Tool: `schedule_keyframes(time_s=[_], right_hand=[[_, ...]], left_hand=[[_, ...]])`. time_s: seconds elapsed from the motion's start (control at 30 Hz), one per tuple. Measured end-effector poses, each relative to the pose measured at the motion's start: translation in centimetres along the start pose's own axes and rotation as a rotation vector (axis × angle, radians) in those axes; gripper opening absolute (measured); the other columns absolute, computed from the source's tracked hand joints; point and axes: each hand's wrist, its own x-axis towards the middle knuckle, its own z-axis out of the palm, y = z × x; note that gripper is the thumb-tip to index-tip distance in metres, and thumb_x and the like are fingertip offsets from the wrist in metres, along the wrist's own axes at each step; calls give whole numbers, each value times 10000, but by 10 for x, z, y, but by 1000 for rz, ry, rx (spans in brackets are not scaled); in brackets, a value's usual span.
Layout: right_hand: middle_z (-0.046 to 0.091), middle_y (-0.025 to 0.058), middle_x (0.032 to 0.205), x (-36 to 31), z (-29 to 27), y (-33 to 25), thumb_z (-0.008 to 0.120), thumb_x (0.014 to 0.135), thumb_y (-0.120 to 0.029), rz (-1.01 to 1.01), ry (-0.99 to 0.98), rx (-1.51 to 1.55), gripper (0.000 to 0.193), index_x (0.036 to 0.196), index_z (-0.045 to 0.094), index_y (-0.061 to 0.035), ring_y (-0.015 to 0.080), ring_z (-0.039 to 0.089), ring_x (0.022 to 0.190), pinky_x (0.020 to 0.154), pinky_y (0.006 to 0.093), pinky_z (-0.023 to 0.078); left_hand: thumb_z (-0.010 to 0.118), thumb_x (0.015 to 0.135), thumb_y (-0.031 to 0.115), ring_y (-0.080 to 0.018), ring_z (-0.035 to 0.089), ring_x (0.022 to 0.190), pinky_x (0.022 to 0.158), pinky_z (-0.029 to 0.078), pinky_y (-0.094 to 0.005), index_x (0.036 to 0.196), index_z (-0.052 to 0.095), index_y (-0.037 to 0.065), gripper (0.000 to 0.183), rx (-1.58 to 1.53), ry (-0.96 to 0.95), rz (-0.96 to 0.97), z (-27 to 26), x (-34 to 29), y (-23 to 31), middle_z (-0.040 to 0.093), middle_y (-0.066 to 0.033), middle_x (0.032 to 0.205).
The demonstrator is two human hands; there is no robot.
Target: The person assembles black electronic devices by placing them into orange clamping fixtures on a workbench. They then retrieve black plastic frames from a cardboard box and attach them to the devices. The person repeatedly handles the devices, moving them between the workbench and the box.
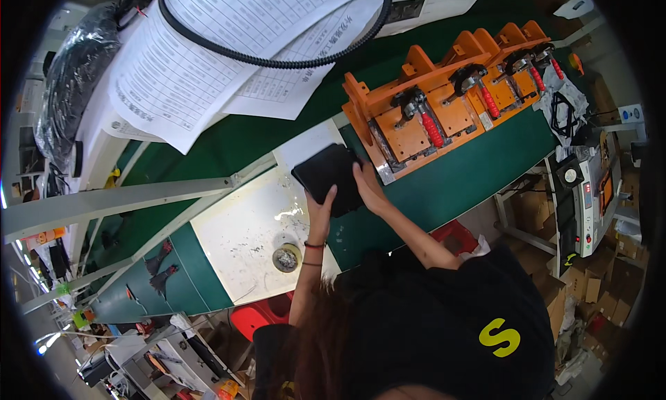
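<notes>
Between both hands is a black, flat, roughly square piece [329, 171], held over the white board on the bench; its exact kind I cannot make out. My left hand [319, 211] grips its near left edge, thumb on top. On its right side my right hand [369, 188] is closed, the fingers partly hidden underneath. A small round tub [286, 258] with pale scraps inside stands on the white board [232, 240], left of my left wrist. Dark crumbs and shiny flecks are scattered on that board.
To the right stands an orange clamping fixture [454, 112] with several red-handled toggle clamps. Papers [201, 60] and a black corrugated hose [277, 63] hang at the far left, above a pale metal beam [118, 204]. Dark gloves [161, 268] and pliers [136, 299] lie on the green bench.
</notes>
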Motion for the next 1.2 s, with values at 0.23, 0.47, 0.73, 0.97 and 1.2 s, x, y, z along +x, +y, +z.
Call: schedule_keyframes(time_s=[0.23,0.47,0.73,0.97,1.2], right_hand=[[211,173,1488,-65,-32,51,207,929,-620,-316,-156,152,814,1458,130,-6,302,166,1393,1132,407,100],[189,205,1485,-72,-46,92,339,844,-686,-507,-314,171,923,1449,161,-13,337,205,1376,1119,468,135],[234,230,1427,-45,-62,95,856,433,-577,-785,-488,-28,1389,1446,65,-50,425,201,1354,1102,543,155],[351,212,1295,-8,-56,125,899,452,-473,-789,-634,-65,1276,1393,154,-39,407,378,1211,1079,498,250],[333,249,1283,-74,-74,59,861,535,-471,-573,-541,-483,1183,1350,187,58,397,346,1218,1032,480,293]], left_hand=[[754,758,165,-224,409,1240,1058,324,-371,1363,306,-38,780,138,7,234,-9,-85,-90,440,-157,1298],[636,831,442,-239,393,1265,1069,318,-395,1392,293,6,789,247,-89,336,3,-97,-105,421,-139,1331],[556,839,494,-244,384,1276,1072,315,-402,1400,291,30,775,203,-30,160,-24,-92,-132,407,-131,1352],[486,846,540,-249,376,1286,1075,312,-409,1408,289,50,770,90,8,144,-8,-74,-163,395,-125,1371],[415,854,585,-253,368,1296,1078,310,-415,1415,287,71,772,-207,103,147,22,-84,-165,384,-118,1389]])
